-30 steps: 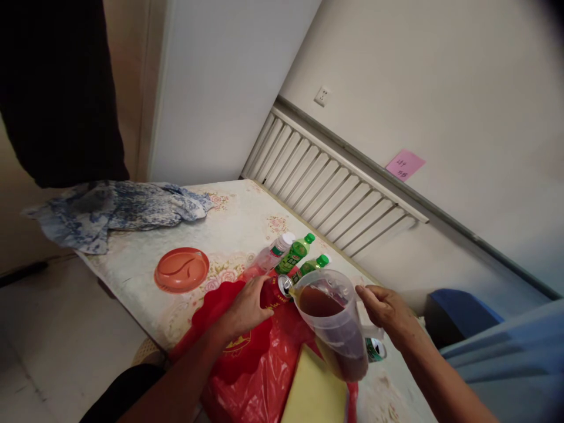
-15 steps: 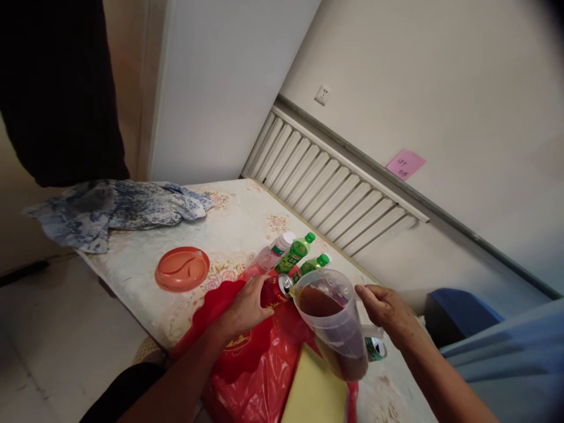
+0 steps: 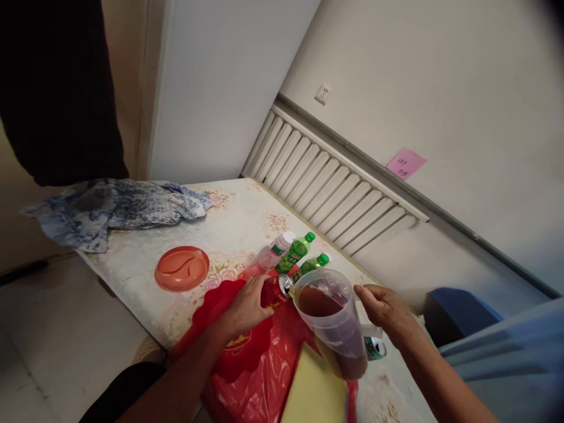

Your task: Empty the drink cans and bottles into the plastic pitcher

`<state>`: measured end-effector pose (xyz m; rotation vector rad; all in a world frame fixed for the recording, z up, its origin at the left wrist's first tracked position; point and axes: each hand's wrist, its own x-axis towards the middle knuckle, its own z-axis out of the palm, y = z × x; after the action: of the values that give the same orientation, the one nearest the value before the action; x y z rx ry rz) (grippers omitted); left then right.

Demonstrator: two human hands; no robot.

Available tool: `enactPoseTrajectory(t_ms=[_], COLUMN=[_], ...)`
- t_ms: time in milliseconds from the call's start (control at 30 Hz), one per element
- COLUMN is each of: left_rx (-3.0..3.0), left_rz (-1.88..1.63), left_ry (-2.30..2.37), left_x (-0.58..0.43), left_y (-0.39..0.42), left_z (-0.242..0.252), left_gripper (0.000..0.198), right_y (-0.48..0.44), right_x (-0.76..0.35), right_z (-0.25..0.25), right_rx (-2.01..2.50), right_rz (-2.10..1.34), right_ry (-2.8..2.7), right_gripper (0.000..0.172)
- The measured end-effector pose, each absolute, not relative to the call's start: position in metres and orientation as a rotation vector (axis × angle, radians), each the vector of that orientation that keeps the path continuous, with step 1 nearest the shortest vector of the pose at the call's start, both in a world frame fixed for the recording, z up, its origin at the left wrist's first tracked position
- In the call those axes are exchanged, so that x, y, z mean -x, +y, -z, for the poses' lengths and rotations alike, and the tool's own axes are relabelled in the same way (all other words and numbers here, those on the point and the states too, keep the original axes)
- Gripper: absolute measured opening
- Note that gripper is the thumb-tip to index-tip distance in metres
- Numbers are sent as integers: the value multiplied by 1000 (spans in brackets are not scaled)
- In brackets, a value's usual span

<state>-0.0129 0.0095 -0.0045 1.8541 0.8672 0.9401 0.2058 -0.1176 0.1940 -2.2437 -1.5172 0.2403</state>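
Note:
My left hand point(image 3: 248, 308) is wrapped around a red drink can point(image 3: 273, 292), which tilts with its opened top against the pitcher's rim. A clear plastic pitcher point(image 3: 335, 329) holds brown liquid and leans toward the can. My right hand point(image 3: 384, 311) grips the pitcher's handle at its right side. Below the hands lie a red scalloped tray point(image 3: 220, 305), a crinkled red plastic bag point(image 3: 247, 393) and a yellow board or book point(image 3: 315, 390). Whether liquid is running from the can is hard to make out.
Beyond the can stand a clear bottle with a white cap point(image 3: 269, 254) and two green-capped bottles point(image 3: 296, 254). Another can point(image 3: 375, 348) is partly behind the pitcher. An orange divided dish point(image 3: 182, 269) and a blue patterned cloth point(image 3: 132, 205) lie on the flowered tablecloth point(image 3: 238, 202).
Almost nothing differs. Both hands, the can and the pitcher keep practically the same positions.

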Motion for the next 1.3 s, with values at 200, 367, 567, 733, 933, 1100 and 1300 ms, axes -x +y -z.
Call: enactPoseTrajectory(t_ms=[200, 367, 567, 733, 933, 1100, 1300], left_rx=[-1825, -1691, -1595, -1632, -1648, -1602, -1597], left_rz=[-935, -1104, -1090, -1017, -1028, -1034, -1016], left_ry=[878, 814, 827, 899, 915, 921, 921], left_x=[13, 12, 15, 18, 17, 17, 17], left_y=[9, 9, 6, 6, 8, 8, 7], left_z=[4, 6, -4, -12, -9, -10, -13], left_gripper=[69, 64, 63, 64, 64, 65, 67], right_y=[-118, -124, -138, -143, -134, -127, -132], right_x=[-207, -217, -216, -207, -197, -194, -200], right_z=[-190, -177, -155, -131, -108, -92, -65], right_rx=[2225, 2145, 1874, 1649, 1411, 1306, 1305], right_rz=[-264, -398, -556, -565, -570, -555, -516], right_ry=[-1489, -1348, -1058, -891, -722, -638, -670], right_gripper=[48, 54, 56, 52, 46, 40, 45])
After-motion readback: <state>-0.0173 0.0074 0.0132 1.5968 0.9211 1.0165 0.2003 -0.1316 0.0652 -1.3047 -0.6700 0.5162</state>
